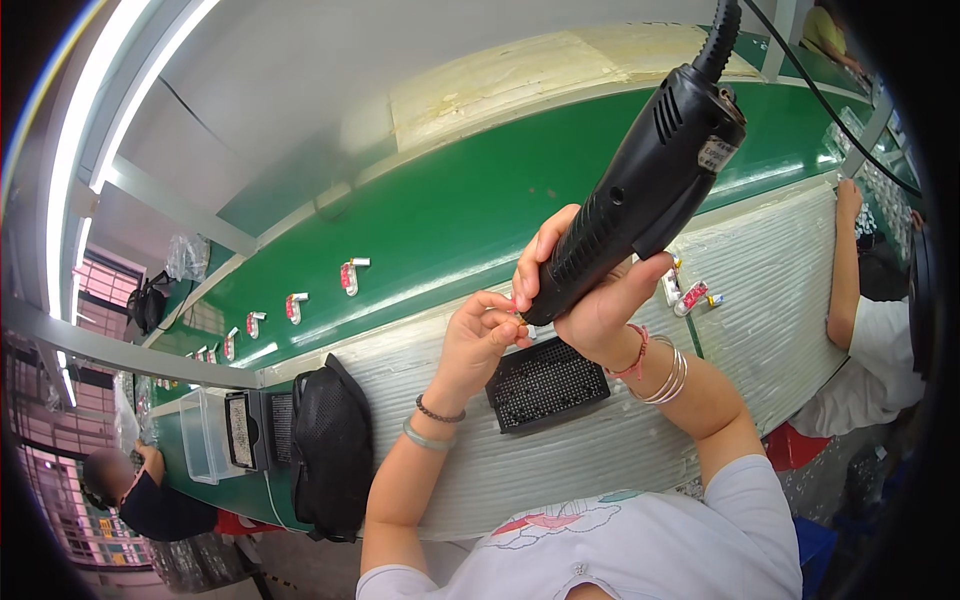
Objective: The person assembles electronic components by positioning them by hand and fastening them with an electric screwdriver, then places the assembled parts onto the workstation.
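Observation:
My right hand (603, 318) is wrapped round a black corded power screwdriver (628, 192), tilted with its cable end up and away to the right. Its lower end meets the fingertips of my left hand (478, 338). Those fingers are pinched together on a small part with a bit of red and orange showing; the fingers and the tool hide most of it. Just below my hands a black tray (548, 388) with a grid of small light dots lies on the ribbed, plastic-covered worktop (450, 480).
Small white-and-red assemblies (349, 278) stand in a spaced row on the green belt (420, 230); others (690, 298) lie beyond my right wrist. A black bag (332, 450) and a clear bin (203, 440) are at left. Co-workers sit at left (165, 505) and right (865, 370).

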A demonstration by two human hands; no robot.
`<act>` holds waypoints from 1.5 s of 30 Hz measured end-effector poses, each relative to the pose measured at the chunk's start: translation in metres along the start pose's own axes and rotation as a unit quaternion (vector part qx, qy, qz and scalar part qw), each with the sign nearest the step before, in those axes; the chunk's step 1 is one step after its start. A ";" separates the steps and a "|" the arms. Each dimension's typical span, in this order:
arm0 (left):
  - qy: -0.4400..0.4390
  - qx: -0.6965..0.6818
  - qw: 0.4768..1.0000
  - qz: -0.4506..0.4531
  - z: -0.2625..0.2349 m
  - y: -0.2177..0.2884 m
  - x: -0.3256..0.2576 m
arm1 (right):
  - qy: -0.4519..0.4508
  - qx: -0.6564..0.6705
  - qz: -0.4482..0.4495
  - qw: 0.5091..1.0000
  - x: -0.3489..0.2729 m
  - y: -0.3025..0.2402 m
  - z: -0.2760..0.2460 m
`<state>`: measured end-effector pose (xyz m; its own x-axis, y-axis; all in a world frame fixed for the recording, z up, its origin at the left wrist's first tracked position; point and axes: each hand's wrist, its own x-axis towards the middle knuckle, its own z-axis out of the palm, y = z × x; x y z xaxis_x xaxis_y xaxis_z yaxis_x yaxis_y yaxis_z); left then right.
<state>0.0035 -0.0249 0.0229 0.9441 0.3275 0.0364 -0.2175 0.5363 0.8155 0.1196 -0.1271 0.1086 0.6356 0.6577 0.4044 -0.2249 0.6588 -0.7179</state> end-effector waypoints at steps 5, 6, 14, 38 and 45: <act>-0.017 -0.023 1.000 0.003 0.000 -0.002 0.001 | -0.001 -0.015 0.002 1.000 0.000 0.002 -0.001; -0.017 -0.029 0.999 0.003 0.000 -0.003 0.001 | -0.001 -0.015 0.001 1.000 0.001 0.003 -0.002; -0.012 -0.069 0.998 0.004 0.000 -0.008 0.003 | -0.003 0.003 -0.017 1.000 0.001 0.007 -0.003; -0.047 0.653 0.739 0.155 -0.026 0.008 0.016 | -0.002 -0.156 -0.030 0.987 0.020 0.063 -0.046; -0.046 0.650 0.742 0.155 -0.026 0.007 0.017 | 0.000 -0.155 -0.034 0.987 0.020 0.065 -0.049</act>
<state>0.0116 0.0048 0.0144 0.9245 0.1914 0.3296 -0.0620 -0.7777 0.6256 0.1544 -0.0887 0.0420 0.6408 0.6168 0.4572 0.0546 0.5574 -0.8285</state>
